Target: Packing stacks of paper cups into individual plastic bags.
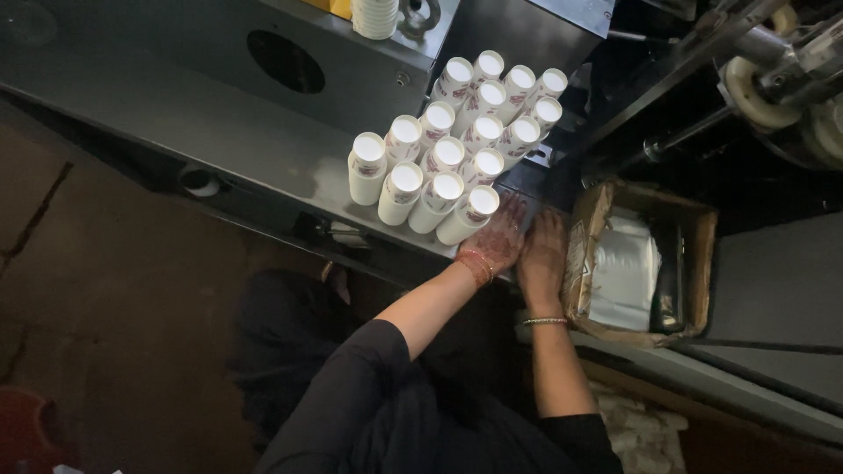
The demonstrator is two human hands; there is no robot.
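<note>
- Dark sleeves (369, 395) fill the near edge of the frame, both forearms reaching away from the camera toward a grey metal machine top (219, 123).
- Left hand (496, 241), red bangles at the wrist, lies flat with fingers spread wide on the near edge of the surface, holding nothing; its fingertips are just beside the nearest cup stack.
- Right hand (543, 254), a thin bangle on its wrist, rests palm down close beside the left hand, fingers extended and loosely together, empty.
- Stacks of white paper cups (457, 140) with a printed band lie packed side by side on the machine top, their open mouths toward the camera, running from the hands to the far right of the surface.
- Right of the hands sits an open cardboard box (698, 263) lined with clear plastic.
- On the far side, a round hole (285, 61) opens in the metal, and another white cup stack (375, 17) stands at the top edge.
- Rollers and shafts (764, 70) occupy the far right corner.
</note>
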